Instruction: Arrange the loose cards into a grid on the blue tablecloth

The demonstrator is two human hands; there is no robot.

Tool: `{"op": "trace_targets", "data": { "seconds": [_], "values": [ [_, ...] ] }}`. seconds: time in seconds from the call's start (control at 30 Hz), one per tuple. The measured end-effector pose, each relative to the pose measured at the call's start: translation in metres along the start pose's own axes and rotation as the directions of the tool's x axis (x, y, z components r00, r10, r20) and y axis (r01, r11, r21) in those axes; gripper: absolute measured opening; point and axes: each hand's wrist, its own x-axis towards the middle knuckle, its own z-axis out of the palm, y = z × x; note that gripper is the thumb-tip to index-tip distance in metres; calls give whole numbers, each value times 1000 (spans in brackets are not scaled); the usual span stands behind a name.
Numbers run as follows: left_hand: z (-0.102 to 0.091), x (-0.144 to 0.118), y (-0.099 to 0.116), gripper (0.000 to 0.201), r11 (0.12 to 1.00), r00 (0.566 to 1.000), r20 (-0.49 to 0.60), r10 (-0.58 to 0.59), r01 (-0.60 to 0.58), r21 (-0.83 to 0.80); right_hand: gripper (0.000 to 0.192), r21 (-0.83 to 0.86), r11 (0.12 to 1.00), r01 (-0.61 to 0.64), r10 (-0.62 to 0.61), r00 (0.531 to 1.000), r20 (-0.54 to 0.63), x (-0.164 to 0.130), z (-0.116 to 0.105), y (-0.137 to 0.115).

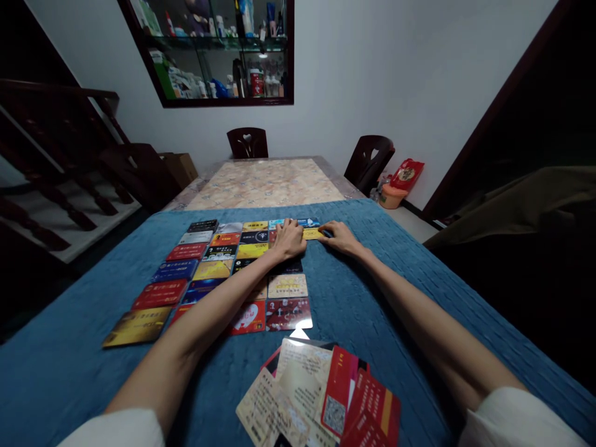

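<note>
A yellow card (pixel 313 233) is being set at the far right end of the card grid (pixel 218 273) on the bench (pixel 69 347). It is pinched lightly between the left hand (pixel 289 239) and right hand (pixel 339 236), fingers closed on its edges. Squaring it with the row seems needed next.

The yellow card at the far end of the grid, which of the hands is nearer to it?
Both touch it, so neither is clearly nearer. The left hand rests at the yellow card's left end; the right hand has fingertips on its right end.
</note>
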Motion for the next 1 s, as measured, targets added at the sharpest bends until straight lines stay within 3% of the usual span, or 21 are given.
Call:
{"op": "trace_targets", "data": {
  "seconds": [0.37, 0.63, 0.8, 1.0],
  "values": [
    [6, 3, 0, 26, 1000, 1000, 11, 26, -26, 0, 36, 18, 1000, -8, 9, 1000, -29, -2, 4, 2],
    [-1, 0, 2, 25, 999, 998, 38, 40, -39, -18, 40, -9, 1000, -4, 4, 999, -54, -12, 2, -4],
    [-19, -15, 5, 27, 994, 995, 21, 100, -99, -36, 45, -18, 1000, -3, 2, 995, -99, -27, -7, -14],
    [-38, -51, 14, 25, 978, 982, -48, 185, -188, -90, 31, 36, 994, 107, -101, 986, -134, -52, -20, -31]
  ]
}}
